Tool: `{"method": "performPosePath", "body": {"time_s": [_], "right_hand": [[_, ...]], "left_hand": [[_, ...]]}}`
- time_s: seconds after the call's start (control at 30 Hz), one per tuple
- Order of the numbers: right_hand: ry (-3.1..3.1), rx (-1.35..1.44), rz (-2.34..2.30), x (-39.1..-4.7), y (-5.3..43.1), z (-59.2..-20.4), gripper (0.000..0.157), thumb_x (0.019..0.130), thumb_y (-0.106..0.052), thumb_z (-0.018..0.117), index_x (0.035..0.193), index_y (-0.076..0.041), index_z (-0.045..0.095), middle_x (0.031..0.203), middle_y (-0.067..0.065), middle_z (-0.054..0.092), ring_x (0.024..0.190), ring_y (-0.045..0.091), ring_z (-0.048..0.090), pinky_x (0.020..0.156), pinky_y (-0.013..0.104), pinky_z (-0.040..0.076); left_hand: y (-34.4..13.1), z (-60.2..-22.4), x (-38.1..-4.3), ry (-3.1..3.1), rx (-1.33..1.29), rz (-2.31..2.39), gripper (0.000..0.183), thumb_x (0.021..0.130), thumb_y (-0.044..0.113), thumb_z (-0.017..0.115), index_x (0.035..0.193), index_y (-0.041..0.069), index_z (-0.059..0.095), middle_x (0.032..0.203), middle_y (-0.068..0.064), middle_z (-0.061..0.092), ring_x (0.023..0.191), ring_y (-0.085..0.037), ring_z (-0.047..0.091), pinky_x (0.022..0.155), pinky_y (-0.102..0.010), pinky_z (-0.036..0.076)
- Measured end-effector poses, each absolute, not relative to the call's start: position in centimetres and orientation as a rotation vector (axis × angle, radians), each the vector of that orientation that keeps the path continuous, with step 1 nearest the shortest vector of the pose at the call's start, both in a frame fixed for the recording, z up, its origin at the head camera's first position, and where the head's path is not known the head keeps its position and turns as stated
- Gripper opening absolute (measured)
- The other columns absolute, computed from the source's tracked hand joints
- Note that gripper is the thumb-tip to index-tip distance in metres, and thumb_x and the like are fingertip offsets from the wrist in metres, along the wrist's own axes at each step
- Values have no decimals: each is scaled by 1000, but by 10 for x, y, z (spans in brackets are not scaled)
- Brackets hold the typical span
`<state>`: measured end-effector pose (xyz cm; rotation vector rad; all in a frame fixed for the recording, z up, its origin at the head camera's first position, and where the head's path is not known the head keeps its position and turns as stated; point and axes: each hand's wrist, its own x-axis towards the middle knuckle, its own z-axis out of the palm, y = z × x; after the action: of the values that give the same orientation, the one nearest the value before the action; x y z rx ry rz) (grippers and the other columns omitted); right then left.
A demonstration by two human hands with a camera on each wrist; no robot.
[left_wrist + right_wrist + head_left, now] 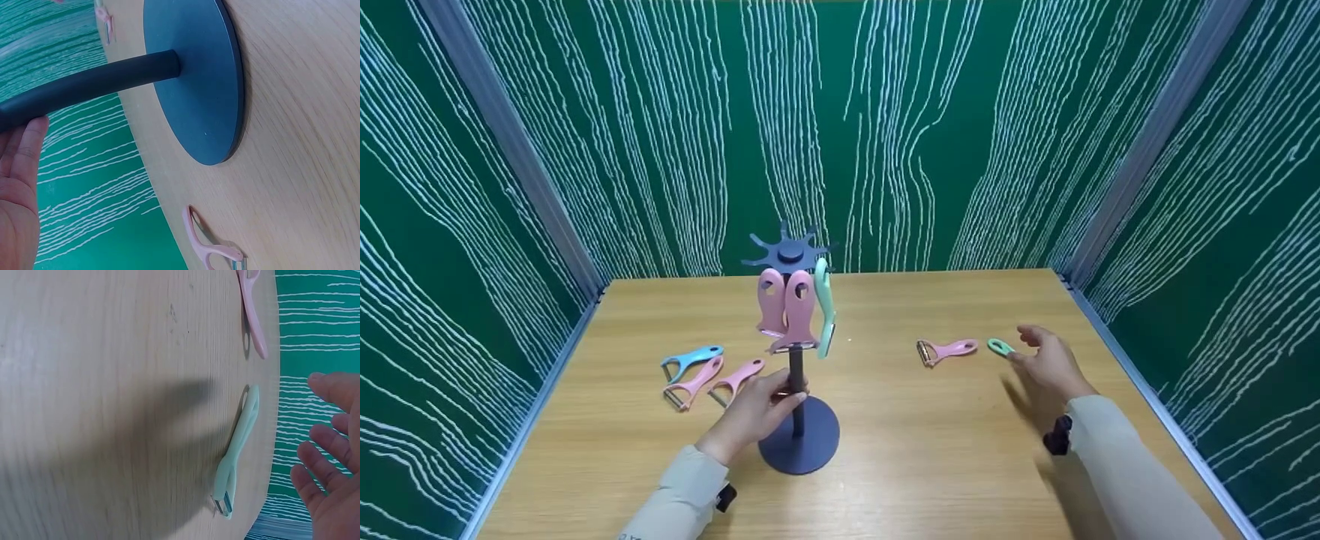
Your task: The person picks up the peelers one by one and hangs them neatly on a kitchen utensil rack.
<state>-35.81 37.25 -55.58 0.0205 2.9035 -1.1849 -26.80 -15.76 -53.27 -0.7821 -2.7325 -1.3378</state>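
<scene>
My left hand (757,416) holds the pole (101,76) of a dark display stand, with its round base (802,454) on the table. From the hooked top (790,253) hang two pink peelers (801,307) and a mint green peeler (825,300). Over at the right, my right hand (1050,366) hovers by another mint green peeler (239,444) lying on the table, fingers spread and loosely bent. In the right wrist view a gap shows between those fingers and the peeler. The hand hides most of that peeler in the head view.
Left of the stand lie a blue peeler (690,361) and two pink peelers (694,382). One more pink peeler (949,350) lies just left of the loose green one. Green walls with white wavy lines enclose the wooden table (915,465) at the back and sides.
</scene>
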Motion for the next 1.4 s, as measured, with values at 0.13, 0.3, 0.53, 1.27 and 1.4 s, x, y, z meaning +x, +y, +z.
{"method": "performPosePath", "body": {"time_s": [0.13, 0.3, 0.53, 1.27, 1.4], "right_hand": [[2840, 69, -1218, -365, 373, -558, 68, 105, -12, 71, 162, 6, 39, 160, 36, 45, 150, 55, 41, 124, 70, 37], [2749, 148, -1210, -369, 375, -565, 68, 107, -12, 67, 166, 2, 35, 165, 34, 40, 153, 54, 37, 126, 72, 33], [2644, 220, -1216, -373, 379, -579, 71, 109, -14, 65, 169, -2, 29, 172, 31, 31, 159, 53, 29, 129, 71, 28], [2866, 136, -965, -370, 394, -601, 51, 106, -3, 63, 149, 19, 48, 145, 42, 57, 130, 51, 60, 116, 69, 47], [2804, 199, -999, -371, 394, -599, 45, 108, -1, 60, 148, 18, 52, 145, 40, 57, 134, 51, 58, 119, 69, 44]], "left_hand": [[-159, -531, -268, -2752, -737, -1358, 16, 112, 23, 64, 123, 15, 71, 125, -8, 79, 112, -24, 77, 101, -47, 65], [-160, -533, -268, -2756, -744, -1335, 16, 112, 23, 64, 123, 14, 71, 125, -9, 79, 111, -25, 77, 100, -47, 65], [-159, -536, -268, -2721, -777, -1319, 15, 112, 20, 64, 120, 10, 71, 121, -11, 80, 108, -25, 77, 97, -46, 66], [-156, -536, -269, -2728, -777, -1336, 15, 112, 23, 63, 121, 13, 70, 122, -10, 79, 112, -26, 78, 100, -48, 65], [-157, -534, -268, -2734, -775, -1338, 16, 112, 23, 63, 121, 13, 70, 124, -10, 79, 112, -26, 77, 100, -48, 65]]}}
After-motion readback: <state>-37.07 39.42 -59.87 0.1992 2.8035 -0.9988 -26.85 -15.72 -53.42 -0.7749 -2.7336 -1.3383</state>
